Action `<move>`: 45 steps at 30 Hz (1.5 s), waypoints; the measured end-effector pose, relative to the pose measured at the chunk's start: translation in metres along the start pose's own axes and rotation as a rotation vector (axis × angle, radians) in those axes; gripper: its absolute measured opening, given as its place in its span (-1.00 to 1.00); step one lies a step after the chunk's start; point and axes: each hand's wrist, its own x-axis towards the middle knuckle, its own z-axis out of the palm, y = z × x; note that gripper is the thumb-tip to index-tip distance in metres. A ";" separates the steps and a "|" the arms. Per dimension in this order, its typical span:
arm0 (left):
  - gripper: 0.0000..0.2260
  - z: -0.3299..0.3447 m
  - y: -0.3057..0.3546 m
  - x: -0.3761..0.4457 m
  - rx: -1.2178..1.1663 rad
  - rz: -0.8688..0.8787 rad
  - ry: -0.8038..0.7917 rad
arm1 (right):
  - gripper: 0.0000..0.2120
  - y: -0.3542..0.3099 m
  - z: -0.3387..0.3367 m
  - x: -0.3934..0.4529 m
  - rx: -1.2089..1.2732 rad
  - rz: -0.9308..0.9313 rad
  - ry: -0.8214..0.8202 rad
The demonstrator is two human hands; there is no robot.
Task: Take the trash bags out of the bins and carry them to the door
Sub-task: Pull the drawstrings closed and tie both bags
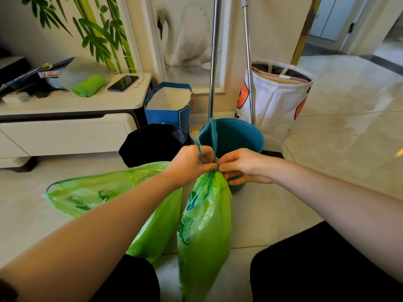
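Note:
A full green trash bag [205,227] stands on the floor between my knees, its neck gathered tight. My left hand [189,163] and my right hand [244,165] both pinch its blue drawstring [212,136] at the neck, fingertips nearly touching; one loop rises above them and another hangs down the bag's front. A second green trash bag [91,197] lies on its side to the left, partly under my left forearm. Behind the hands stands a teal bin [237,136] with no bag visible inside. A black bin [152,142] sits left of it.
A white low cabinet [65,125] at left carries a phone [123,83] and a green bag roll [89,85]. Behind the bins are a blue paper bag [168,105], two metal poles [213,62] and a white fabric basket [279,99]. A doorway [340,20] opens at upper right.

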 end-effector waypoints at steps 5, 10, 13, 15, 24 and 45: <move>-0.91 -0.006 -0.001 0.001 -0.141 -0.115 -0.027 | -0.91 -0.003 0.002 0.000 0.060 0.027 -0.043; -0.87 -0.006 0.001 0.000 -0.185 -0.173 -0.027 | -0.92 -0.009 0.010 0.005 0.077 0.059 0.092; -0.88 -0.007 0.001 0.000 -0.189 -0.188 -0.017 | -0.90 -0.012 0.010 0.005 0.010 0.024 0.180; -0.87 -0.008 0.001 -0.001 -0.203 -0.195 -0.012 | -0.85 -0.013 0.010 0.004 -0.003 -0.007 0.213; -0.81 -0.006 0.005 -0.001 -0.205 -0.165 -0.073 | -0.83 -0.014 0.005 0.001 -0.028 0.050 0.000; -0.80 -0.021 -0.005 -0.002 -0.601 -0.375 -0.117 | -0.71 -0.027 -0.050 -0.021 0.686 -0.066 0.269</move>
